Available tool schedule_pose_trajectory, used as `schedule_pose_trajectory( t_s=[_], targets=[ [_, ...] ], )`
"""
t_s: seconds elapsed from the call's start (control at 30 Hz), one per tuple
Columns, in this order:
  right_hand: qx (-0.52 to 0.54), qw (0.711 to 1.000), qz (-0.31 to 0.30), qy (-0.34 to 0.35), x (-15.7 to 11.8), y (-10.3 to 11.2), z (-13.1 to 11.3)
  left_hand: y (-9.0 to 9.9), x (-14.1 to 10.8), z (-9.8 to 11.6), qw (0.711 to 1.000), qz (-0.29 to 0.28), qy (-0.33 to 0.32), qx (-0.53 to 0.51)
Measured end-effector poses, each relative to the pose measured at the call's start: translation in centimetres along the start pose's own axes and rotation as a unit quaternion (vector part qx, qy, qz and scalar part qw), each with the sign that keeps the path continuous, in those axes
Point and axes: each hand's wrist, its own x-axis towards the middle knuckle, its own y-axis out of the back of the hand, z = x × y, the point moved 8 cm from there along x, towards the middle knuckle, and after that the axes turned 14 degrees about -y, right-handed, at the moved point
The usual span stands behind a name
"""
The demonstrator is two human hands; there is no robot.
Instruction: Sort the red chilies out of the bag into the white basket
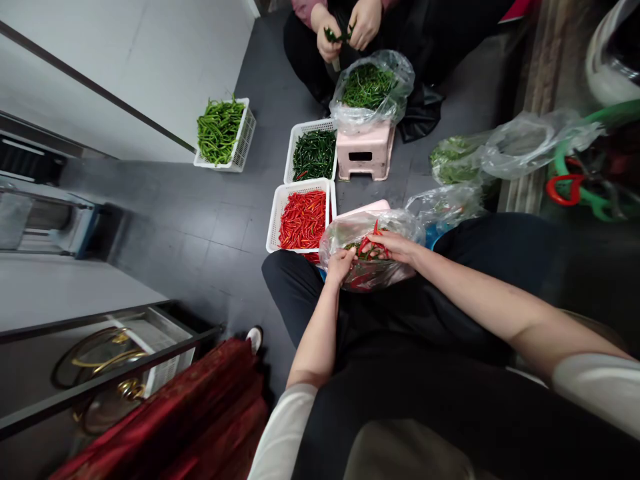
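Observation:
My right hand [397, 246] is closed around a few red chili peppers [376, 233], their tips showing above and below the fingers. Close beside it, my left hand [341, 265] is closed with the fingertips pinched together; what sits in the pinch is too small to make out. Both hands are over the mouth of a clear plastic bag [333, 235] in front of my knees. Inside the bag lie green stems and some red, partly hidden by my hands. Just beyond my left knee stands a white basket [274, 227] full of red chili peppers [303, 220].
Opposite, a person's hands [364, 25] hold something green above a bag of green stems [369, 87] on a pink stool [367, 153]. White baskets hold dark green peppers [315, 155] and lighter green peppers [219, 131]. Red-handled scissors [567, 189] lie at right.

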Motion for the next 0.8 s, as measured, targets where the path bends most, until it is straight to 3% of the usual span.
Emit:
schedule_pose_trajectory(
  t_s=[0.2, 0.33, 0.43, 0.63, 0.8],
  targets=[
    [0.036, 0.997, 0.051, 0.049, 0.2, 0.4, -0.1, -2.3, 0.2, 2.7, 0.994, -0.016, -0.103, 0.037],
    [0.064, 0.994, 0.015, 0.093, 0.0, -0.2, -0.4, -4.2, -0.1, 1.9, 0.992, -0.08, -0.013, -0.093],
    [0.075, 0.992, -0.016, 0.102, -0.1, -0.8, -0.6, -5.1, -0.7, 0.9, 0.968, -0.111, 0.057, -0.218],
    [0.1, 0.99, -0.027, 0.096, -0.7, -1.3, -1.0, -4.1, -0.4, 0.9, 0.958, -0.064, 0.044, -0.275],
    [0.126, 0.985, 0.044, 0.106, -2.3, -1.3, 0.0, -4.4, -2.1, 1.9, 0.931, -0.014, 0.015, -0.364]
  ],
)
